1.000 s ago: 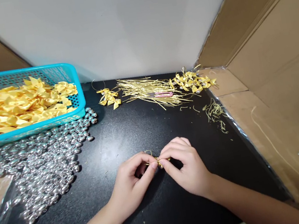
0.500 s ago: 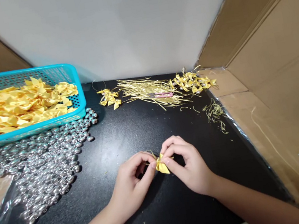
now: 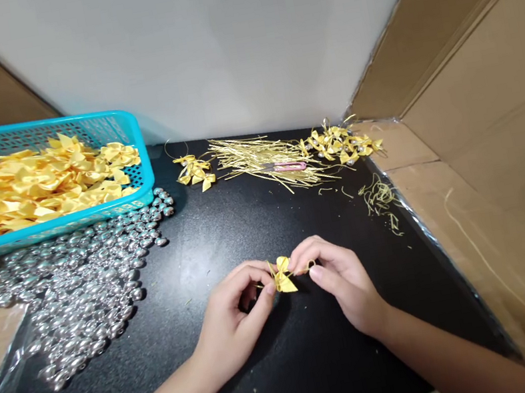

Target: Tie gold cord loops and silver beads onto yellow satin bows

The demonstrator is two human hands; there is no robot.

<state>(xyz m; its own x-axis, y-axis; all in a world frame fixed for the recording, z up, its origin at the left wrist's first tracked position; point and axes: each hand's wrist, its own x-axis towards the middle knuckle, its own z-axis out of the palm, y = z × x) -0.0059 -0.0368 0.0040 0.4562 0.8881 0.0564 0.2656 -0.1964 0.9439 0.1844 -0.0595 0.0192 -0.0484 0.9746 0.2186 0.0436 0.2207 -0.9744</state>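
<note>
A yellow ribbon bow (image 3: 285,282) is held just above the black tabletop, between my two hands. At its left side, my left hand (image 3: 243,301) pinches the bow, thumb against fingertips, with thin gold cord showing around them. To the right of the bow, my right hand (image 3: 340,277) has a small loop of gold cord (image 3: 311,264) at its thumb and index finger. The fingertips of that hand touch or nearly touch the bow's right edge. The bow's knot is partly hidden by the left fingers.
A turquoise basket (image 3: 146,156) of yellow bows stands at left, behind many silver beads (image 3: 87,295). Along the back lie gold cord lengths (image 3: 250,158), pink-handled snips (image 3: 288,166) and two groups of beaded bows (image 3: 194,170). Cord scraps (image 3: 378,196) lie at right. Cardboard walls flank the table.
My right thumb has moved off the bow to the right, and a cord loop now shows at it. More of the bow is visible. The left hand keeps its pinch.
</note>
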